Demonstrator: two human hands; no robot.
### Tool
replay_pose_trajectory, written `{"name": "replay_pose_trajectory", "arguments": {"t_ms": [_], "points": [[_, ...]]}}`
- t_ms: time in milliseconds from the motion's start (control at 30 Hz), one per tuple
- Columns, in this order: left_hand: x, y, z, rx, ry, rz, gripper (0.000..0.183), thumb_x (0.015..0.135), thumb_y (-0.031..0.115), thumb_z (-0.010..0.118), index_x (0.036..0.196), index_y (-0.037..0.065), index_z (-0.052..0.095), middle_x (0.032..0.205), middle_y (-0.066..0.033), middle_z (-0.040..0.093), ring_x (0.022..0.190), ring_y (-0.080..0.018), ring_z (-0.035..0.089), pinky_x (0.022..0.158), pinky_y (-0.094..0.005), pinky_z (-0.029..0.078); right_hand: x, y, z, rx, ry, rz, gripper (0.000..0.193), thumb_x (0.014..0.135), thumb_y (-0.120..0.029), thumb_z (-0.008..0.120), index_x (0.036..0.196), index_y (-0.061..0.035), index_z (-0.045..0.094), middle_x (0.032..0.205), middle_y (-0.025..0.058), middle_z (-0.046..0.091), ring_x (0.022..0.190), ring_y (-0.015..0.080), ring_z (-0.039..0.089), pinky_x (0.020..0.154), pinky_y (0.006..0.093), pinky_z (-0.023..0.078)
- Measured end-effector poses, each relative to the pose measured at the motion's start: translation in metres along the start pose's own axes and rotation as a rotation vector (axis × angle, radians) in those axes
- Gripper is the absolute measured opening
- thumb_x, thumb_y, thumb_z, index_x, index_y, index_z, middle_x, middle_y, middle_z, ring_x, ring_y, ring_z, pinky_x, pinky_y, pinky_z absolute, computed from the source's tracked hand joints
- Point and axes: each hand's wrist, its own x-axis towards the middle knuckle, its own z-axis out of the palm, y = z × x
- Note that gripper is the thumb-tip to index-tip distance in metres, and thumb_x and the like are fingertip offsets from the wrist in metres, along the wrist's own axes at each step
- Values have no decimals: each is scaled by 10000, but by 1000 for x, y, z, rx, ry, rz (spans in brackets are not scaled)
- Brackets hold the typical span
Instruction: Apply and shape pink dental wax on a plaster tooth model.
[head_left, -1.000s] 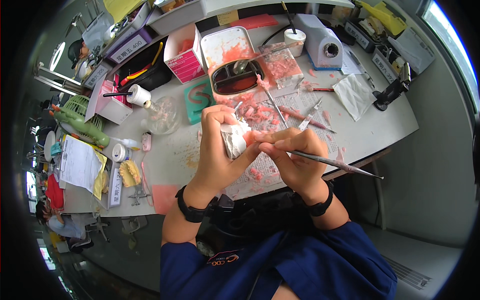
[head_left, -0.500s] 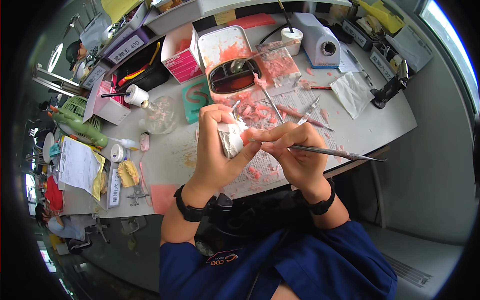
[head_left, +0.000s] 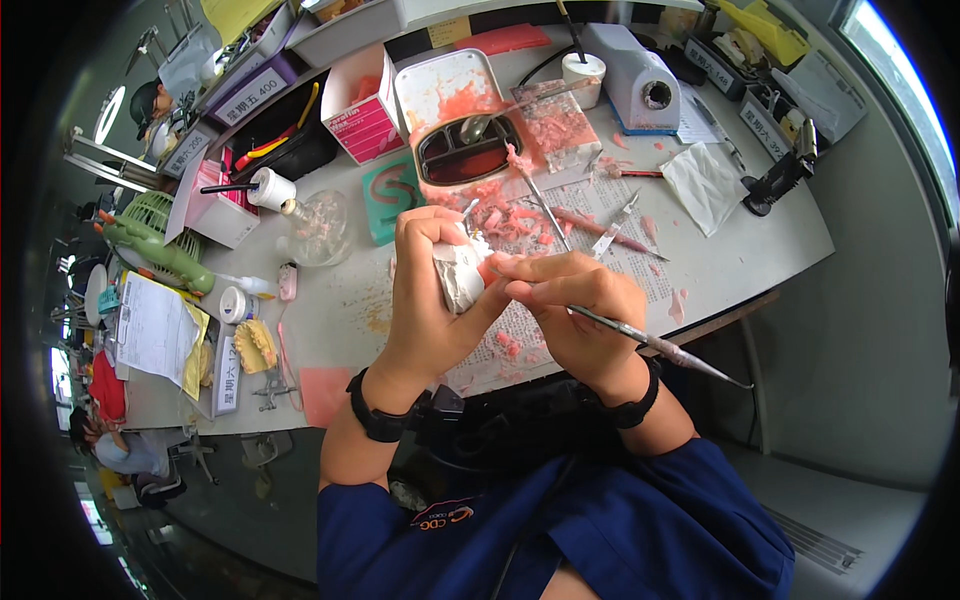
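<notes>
Two hands [head_left: 422,292] near a pot [head_left: 466,188] of dark-red wax [head_left: 484,167]

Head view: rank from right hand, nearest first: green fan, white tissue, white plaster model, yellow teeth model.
From the right hand:
1. White plaster model: held in the left hand
2. White tissue: farther out, to the right
3. Yellow teeth model: to the left
4. Green fan: farthest left of these
</notes>
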Motion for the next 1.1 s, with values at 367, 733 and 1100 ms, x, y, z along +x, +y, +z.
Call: {"name": "replay_pose_trajectory", "arguments": {"t_ms": [367, 733, 1100], "points": [[2, 0, -2, 164, 28, 132, 793, 663, 416, 890, 1118, 30, 368, 1076, -136, 425, 1052, -292, 467, 916, -413, 417, -3, -4, -13, 436, 187, 349, 155, 867, 88, 648, 949, 21, 536, 924, 199, 696, 902, 241, 702, 775, 312, 560], [-2, -9, -1, -1, 23, -44, 715, 746, 376, 847, 1141, 9, 377, 1104, -154, 447, 982, -264, 502, 876, -375, 440, -3, 4, -3, 227, 95, 206, 154, 813, 84, 700, 871, 20, 572, 921, 169, 706, 902, 257, 716, 765, 326, 574], [-2, -6, 1, 21, 50, -48, 645, 767, 293, 833, 1129, 13, 378, 1093, -164, 456, 984, -271, 508, 869, -371, 441, 3, 0, -6, 64, -40, 125, 207, 818, 118, 678, 878, 2, 517, 926, 205, 684, 919, 304, 715, 778, 355, 587]]}}
